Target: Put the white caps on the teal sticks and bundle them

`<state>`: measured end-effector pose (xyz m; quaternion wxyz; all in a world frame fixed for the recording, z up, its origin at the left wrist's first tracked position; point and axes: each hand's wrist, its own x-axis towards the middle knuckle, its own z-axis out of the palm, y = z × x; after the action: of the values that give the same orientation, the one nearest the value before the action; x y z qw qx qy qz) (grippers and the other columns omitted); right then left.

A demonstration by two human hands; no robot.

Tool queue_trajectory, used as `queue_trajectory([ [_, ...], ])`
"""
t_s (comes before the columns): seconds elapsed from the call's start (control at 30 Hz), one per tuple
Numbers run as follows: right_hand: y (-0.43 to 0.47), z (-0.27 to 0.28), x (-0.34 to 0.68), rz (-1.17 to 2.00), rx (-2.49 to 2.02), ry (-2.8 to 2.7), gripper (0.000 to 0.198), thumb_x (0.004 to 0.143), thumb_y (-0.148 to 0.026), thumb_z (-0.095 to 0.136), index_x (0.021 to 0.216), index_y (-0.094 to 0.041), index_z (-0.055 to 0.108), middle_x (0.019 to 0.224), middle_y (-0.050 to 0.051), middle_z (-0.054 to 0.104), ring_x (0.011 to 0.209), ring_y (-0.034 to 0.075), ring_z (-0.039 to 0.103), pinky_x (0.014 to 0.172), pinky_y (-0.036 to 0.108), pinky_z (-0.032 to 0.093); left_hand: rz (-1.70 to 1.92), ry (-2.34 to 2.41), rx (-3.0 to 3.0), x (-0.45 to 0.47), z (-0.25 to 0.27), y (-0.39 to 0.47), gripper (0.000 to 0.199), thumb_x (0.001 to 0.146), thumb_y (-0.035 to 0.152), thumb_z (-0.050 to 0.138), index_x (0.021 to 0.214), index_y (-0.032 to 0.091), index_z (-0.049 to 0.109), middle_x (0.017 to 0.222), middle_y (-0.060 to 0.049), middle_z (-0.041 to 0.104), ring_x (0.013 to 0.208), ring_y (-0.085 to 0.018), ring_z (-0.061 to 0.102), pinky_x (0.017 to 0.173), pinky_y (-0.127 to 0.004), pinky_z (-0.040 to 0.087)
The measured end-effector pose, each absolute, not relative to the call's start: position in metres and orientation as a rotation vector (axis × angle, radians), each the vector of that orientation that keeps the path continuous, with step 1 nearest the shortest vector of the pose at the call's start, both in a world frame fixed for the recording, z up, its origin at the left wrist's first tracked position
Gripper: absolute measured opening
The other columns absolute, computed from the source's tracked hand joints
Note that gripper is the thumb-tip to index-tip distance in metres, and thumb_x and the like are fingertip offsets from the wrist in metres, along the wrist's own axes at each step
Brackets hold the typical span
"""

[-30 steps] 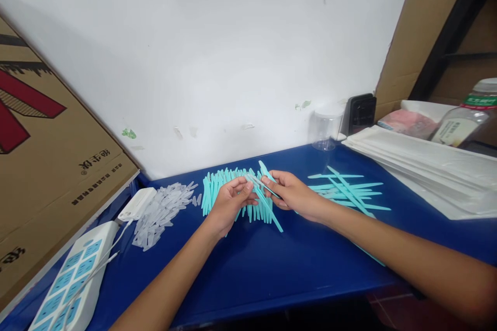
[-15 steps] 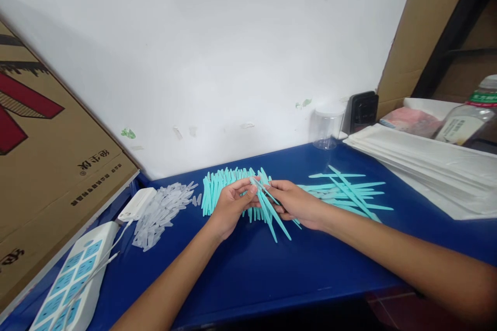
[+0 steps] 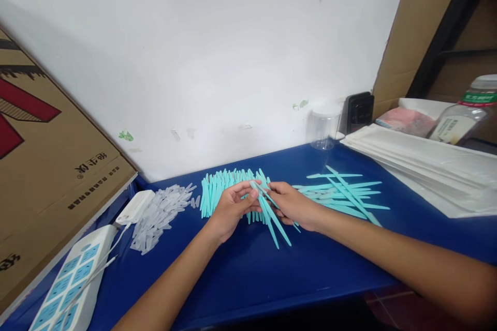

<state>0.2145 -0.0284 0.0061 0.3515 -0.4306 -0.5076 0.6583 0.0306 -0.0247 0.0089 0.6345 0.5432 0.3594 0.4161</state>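
A second turquoise stick had joined the first at the left fingertips: two turquoise sticks now fanned out from there, their free ends pointing to about 5 o'clock. In my judgement this meant the handling was still under way, centred on the upper ends of the sticks, with the pair not yet laid down.

The left hand was pinching that pair between thumb and fingers. The right hand, just beside it, was curled about a third stick; its lower fingers were partly hidden, so I could not tell whether it gripped more.

Against the frame from one second ago, when a single stick slanted down between the hands, the pair was the plain difference; against the half-second frame, hardly anything had moved.

From the hands, a row of sticks lay at 10 to 12 o'clock, partly behind them, a heap of translucent pieces at 9, and crossed loose sticks at 3, all on the blue table
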Motion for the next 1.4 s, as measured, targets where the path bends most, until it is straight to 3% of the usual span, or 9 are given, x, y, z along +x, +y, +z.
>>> queue_trajectory([
  [0.07, -0.029, 0.006, 0.213, 1.71, -1.113, -1.318, 0.029, 0.097, -0.045, 0.058, 0.083, -0.02, 0.049, 0.054, -0.009, 0.039, 0.04, 0.006, 0.03, 0.027, 0.014, 0.028, 0.944, 0.811, 1.239, 0.031, 0.01, -0.026, 0.046, 0.086, 0.038, 0.077, 0.126, 0.017, 0.067, 0.11, -0.013, 0.074, 0.086, -0.022, 0.073, 0.078, -0.034, 0.057],
  [0.23, -0.03, 0.006, 0.213, 1.668, -1.106, -1.402, 0.036, 0.094, -0.051, 0.059, 0.079, -0.021, 0.05, 0.049, -0.007, 0.043, 0.037, 0.01, 0.042, 0.031, 0.023, 0.047, 0.921, 0.784, 1.226, 0.032, 0.015, -0.028, 0.045, 0.084, 0.039, 0.079, 0.121, 0.016, 0.068, 0.108, -0.014, 0.074, 0.087, -0.023, 0.074, 0.078, -0.035, 0.057],
  [0.47, -0.03, 0.004, 0.215, 1.668, -1.17, -1.405, 0.034, 0.094, -0.05, 0.06, 0.079, -0.021, 0.048, 0.05, -0.007, 0.043, 0.037, 0.011, 0.042, 0.029, 0.024, 0.045, 0.876, 0.731, 1.262, 0.032, 0.015, -0.029, 0.035, 0.086, 0.039, 0.076, 0.11, 0.016, 0.066, 0.107, -0.012, 0.072, 0.085, -0.022, 0.073, 0.077, -0.034, 0.057],
  [0.63, -0.024, -0.002, 0.217, 1.581, -1.163, -1.505, 0.029, 0.099, -0.047, 0.048, 0.084, -0.022, 0.05, 0.058, -0.003, 0.052, 0.041, 0.014, 0.049, 0.036, 0.028, 0.046, 0.874, 0.724, 1.274, 0.031, 0.015, -0.027, 0.031, 0.088, 0.038, 0.075, 0.107, 0.015, 0.067, 0.098, -0.01, 0.072, 0.084, -0.02, 0.071, 0.078, -0.033, 0.057],
  [0.83, -0.014, -0.003, 0.224, 0.767, -1.285, -1.91, 0.03, 0.101, -0.037, 0.045, 0.076, -0.022, 0.048, 0.068, 0.002, 0.06, 0.064, 0.019, 0.058, 0.058, 0.028, 0.039, 0.914, 0.734, 1.252, 0.029, 0.016, -0.028, 0.03, 0.085, 0.037, 0.078, 0.103, 0.015, 0.067, 0.087, -0.005, 0.067, 0.078, -0.017, 0.067, 0.078, -0.034, 0.058],
  [1.03, 0.004, 0.011, 0.252, 0.19, -1.74, -2.215, 0.032, 0.104, -0.037, 0.042, 0.09, -0.019, 0.064, 0.083, 0.012, 0.07, 0.076, 0.027, 0.066, 0.063, 0.032, 0.034, 0.924, 0.729, 1.259, 0.028, 0.018, -0.029, 0.034, 0.083, 0.038, 0.08, 0.107, 0.016, 0.067, 0.082, -0.003, 0.064, 0.078, -0.018, 0.068, 0.078, -0.035, 0.059],
  [1.2, 0.015, 0.01, 0.269, 0.104, -1.83, -2.248, 0.02, 0.095, -0.03, 0.061, 0.086, -0.014, 0.069, 0.09, 0.02, 0.071, 0.087, 0.034, 0.067, 0.068, 0.035, 0.038, 0.928, 0.73, 1.265, 0.028, 0.019, -0.03, 0.036, 0.083, 0.04, 0.08, 0.106, 0.017, 0.067, 0.085, -0.004, 0.065, 0.082, -0.02, 0.07, 0.078, -0.035, 0.058],
  [1.3, 0.012, 0.019, 0.268, 0.105, -1.71, -2.213, 0.031, 0.098, -0.041, 0.057, 0.083, -0.016, 0.068, 0.089, 0.016, 0.071, 0.091, 0.032, 0.065, 0.071, 0.035, 0.039, 0.938, 0.734, 1.276, 0.027, 0.021, -0.029, 0.034, 0.084, 0.039, 0.079, 0.106, 0.017, 0.066, 0.086, -0.005, 0.066, 0.082, -0.019, 0.069, 0.078, -0.035, 0.058],
  [1.4, 0.004, 0.035, 0.264, 0.631, -1.358, -2.144, 0.05, 0.101, -0.056, 0.047, 0.084, -0.016, 0.07, 0.081, 0.01, 0.071, 0.077, 0.024, 0.064, 0.069, 0.033, 0.043, 0.962, 0.731, 1.282, 0.023, 0.022, -0.026, 0.034, 0.086, 0.038, 0.077, 0.108, 0.016, 0.065, 0.089, -0.005, 0.067, 0.082, -0.018, 0.069, 0.079, -0.035, 0.058],
])
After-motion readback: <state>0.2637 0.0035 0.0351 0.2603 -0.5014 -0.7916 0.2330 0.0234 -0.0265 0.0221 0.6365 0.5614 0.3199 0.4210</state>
